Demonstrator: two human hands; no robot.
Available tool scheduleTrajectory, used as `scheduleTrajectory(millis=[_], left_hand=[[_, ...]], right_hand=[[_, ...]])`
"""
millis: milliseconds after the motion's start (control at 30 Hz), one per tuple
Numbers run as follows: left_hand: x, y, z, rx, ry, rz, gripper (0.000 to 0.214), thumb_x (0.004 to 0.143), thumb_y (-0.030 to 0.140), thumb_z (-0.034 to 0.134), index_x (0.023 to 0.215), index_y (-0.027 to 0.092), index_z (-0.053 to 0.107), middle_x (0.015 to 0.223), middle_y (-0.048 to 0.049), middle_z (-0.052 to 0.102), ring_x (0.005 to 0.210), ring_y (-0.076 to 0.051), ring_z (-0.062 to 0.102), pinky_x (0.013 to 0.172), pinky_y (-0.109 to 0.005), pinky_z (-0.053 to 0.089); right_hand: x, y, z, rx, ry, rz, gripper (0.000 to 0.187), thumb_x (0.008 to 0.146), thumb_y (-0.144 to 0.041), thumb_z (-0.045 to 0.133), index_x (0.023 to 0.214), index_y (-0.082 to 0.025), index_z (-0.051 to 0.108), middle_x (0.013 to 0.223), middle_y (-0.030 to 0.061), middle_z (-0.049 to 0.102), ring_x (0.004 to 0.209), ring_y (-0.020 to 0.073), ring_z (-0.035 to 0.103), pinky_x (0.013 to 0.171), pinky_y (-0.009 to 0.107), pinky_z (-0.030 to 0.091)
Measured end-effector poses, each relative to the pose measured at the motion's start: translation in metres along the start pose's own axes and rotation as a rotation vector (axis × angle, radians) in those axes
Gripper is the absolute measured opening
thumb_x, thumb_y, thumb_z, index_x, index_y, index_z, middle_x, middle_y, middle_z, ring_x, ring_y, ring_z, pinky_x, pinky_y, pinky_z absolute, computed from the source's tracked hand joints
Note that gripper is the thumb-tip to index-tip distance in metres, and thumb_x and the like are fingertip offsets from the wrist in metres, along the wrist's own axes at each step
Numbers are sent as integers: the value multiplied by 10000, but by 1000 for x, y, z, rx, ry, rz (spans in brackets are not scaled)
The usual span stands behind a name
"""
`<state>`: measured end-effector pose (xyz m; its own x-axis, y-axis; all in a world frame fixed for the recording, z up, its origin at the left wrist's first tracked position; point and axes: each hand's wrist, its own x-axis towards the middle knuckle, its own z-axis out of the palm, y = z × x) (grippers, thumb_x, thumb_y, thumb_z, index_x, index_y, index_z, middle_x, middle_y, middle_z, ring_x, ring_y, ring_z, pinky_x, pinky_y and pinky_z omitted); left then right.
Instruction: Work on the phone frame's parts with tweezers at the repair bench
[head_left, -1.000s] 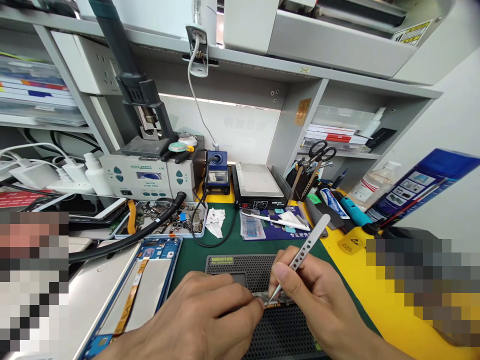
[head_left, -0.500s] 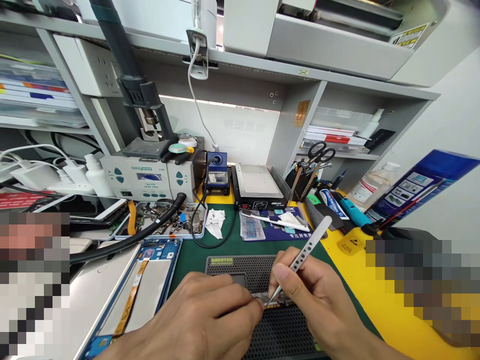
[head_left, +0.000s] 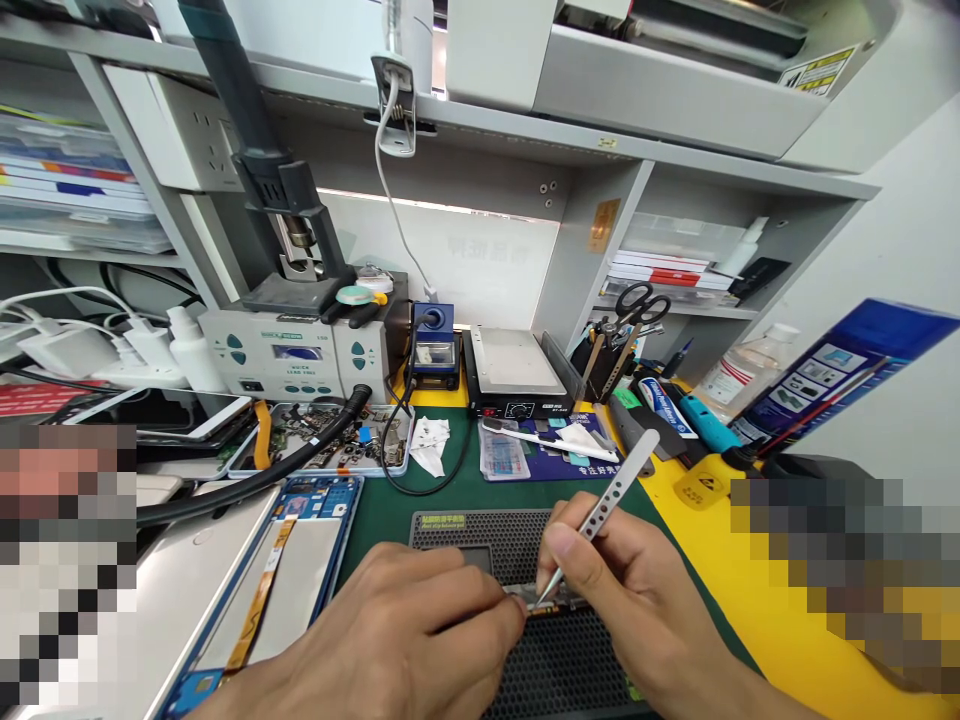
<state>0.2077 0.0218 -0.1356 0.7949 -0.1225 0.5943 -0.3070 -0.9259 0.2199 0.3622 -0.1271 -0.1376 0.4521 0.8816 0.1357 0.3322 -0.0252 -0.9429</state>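
The left hand (head_left: 405,625) comes in from the lower left, back of the hand up and knuckles raised. Its fingers are bunched together, and their tips close on the left end of a small board (head_left: 556,603) (whether they pinch it or only press it flat cannot be told). The small board is a thin strip lying on the black mat (head_left: 577,665) with the honeycomb surface, low in the middle of the view, between the two hands.

The right hand (head_left: 637,595) comes in from the lower right with the wrist low and the fingers curled. It grips the tweezers (head_left: 600,518) like a pen, with the thumb on top and the forefinger alongside. The tweezers slant from upper right down to lower left, their blunt end high over the green mat (head_left: 390,505). Their fine tip is on the small board, just beside the left fingertips.

To the left of the black mat lies a blue phone frame (head_left: 330,545), opened face up, with an orange ribbon cable (head_left: 262,590) running down it. Behind it sits a parts tray (head_left: 330,440) with a black hose (head_left: 300,450) across it. A grey control box (head_left: 292,352) and a small hot plate (head_left: 514,372) stand farther back. Scissors (head_left: 641,300) stand in a holder to the right, near the yellow table edge (head_left: 750,600).
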Motion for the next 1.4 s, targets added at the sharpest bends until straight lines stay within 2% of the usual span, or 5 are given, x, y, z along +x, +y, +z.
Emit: scheduleTrajectory(millis=[500, 1167, 1300, 1400], left_hand=[[-6, -1, -3, -42, -118, -10, 240, 977, 76, 488, 868, 159, 685, 759, -5, 684, 663, -141, 632, 616, -251, 525], [-3, 1, -1, -3, -93, -4, 242, 973, 70, 480, 919, 157, 700, 766, -15, 699, 681, -144, 659, 628, -242, 547], [-4, 0, -1, 8, -44, 20, 247, 983, 84, 469, 870, 171, 671, 743, -8, 693, 675, -129, 667, 663, -221, 559], [-3, -3, -1, -1, -75, 43, 237, 976, 72, 472, 854, 157, 655, 726, -7, 682, 660, -129, 665, 651, -218, 561]], right_hand=[[-1, 2, 1, -23, 19, -6, 442, 1035, -522, 460, 751, -195, 546, 708, -22, 481, 655, 145, 449, 626, 267, 390], [-2, 0, 0, -37, -16, 9, 430, 1046, -514, 439, 768, -199, 530, 722, -21, 471, 666, 148, 438, 617, 274, 370], [-1, 0, 0, 11, -12, 22, 424, 1039, -516, 457, 763, -199, 515, 719, -27, 457, 662, 143, 424, 614, 262, 379], [0, 0, 1, 56, -7, 35, 422, 1033, -511, 475, 756, -196, 519, 722, -25, 469, 667, 141, 433, 627, 254, 397]])
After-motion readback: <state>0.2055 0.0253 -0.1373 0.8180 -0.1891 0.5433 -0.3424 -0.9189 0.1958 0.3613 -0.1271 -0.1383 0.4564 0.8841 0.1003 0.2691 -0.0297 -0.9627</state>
